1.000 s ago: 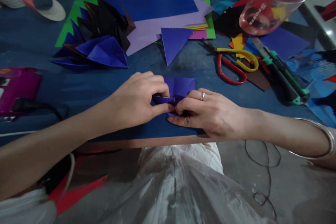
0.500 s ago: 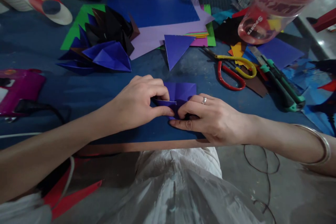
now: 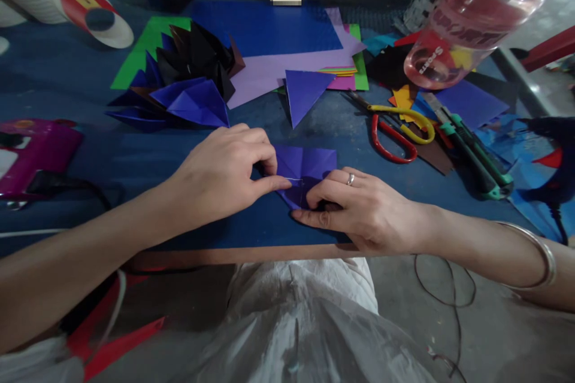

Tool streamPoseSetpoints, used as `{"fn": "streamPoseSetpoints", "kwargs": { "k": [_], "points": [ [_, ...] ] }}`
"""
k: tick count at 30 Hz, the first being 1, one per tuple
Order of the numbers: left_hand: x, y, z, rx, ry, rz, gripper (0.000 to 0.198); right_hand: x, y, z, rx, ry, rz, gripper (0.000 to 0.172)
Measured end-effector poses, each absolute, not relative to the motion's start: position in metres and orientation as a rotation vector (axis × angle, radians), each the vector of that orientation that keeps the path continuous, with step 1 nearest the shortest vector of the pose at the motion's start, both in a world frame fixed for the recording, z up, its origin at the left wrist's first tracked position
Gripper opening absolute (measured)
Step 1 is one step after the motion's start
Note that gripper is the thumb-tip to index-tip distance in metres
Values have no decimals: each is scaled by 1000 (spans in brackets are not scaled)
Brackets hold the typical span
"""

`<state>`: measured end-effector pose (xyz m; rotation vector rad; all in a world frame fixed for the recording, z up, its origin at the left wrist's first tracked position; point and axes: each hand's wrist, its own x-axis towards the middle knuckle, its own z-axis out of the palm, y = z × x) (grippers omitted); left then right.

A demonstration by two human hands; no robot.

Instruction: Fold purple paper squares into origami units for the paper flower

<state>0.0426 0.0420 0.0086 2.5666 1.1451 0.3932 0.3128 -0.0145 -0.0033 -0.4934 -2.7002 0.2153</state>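
Observation:
A small creased sheet of purple paper [image 3: 309, 160] lies near the table's front edge, with a folded flap whose pale edge runs across its middle. My left hand [image 3: 236, 161] grips the left side of this flap, thumb in front and fingers curled behind. On the paper's lower right, my right hand [image 3: 368, 206] is closed with curled fingers, its thumb along the bottom corner. The right hand covers part of the sheet. Beyond the hands lies a folded purple paper triangle [image 3: 305, 94].
Folded black and blue paper shapes [image 3: 193, 72] stand at the back left. Scissors [image 3: 399, 125], a green box cutter [image 3: 476, 152] and a pink bottle [image 3: 462, 30] are on the right. A magenta device [image 3: 38, 152] with a cord sits left; paper sheets [image 3: 269, 30] lie behind.
My left thumb and fingers have shifted slightly left along the flap, which now lies flatter. More of the purple paper's lower part shows. The right hand stays nearly in place.

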Motion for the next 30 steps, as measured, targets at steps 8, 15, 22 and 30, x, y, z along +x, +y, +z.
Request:
{"fn": "streamPoseSetpoints", "kwargs": {
  "k": [8,15,22,30],
  "points": [
    [38,48,9,2537,1092,356,35,313,-15,-3,-506,-2710,190,32],
    [43,36,11,2618,937,473,12,313,-16,-4,-663,-2537,191,35],
    [43,32,18,2325,850,345,22,313,-8,-3,-1001,-2449,426,33],
    [43,39,23,2296,549,308,22,313,-4,1,-921,-2386,737,20]
  ]
}}
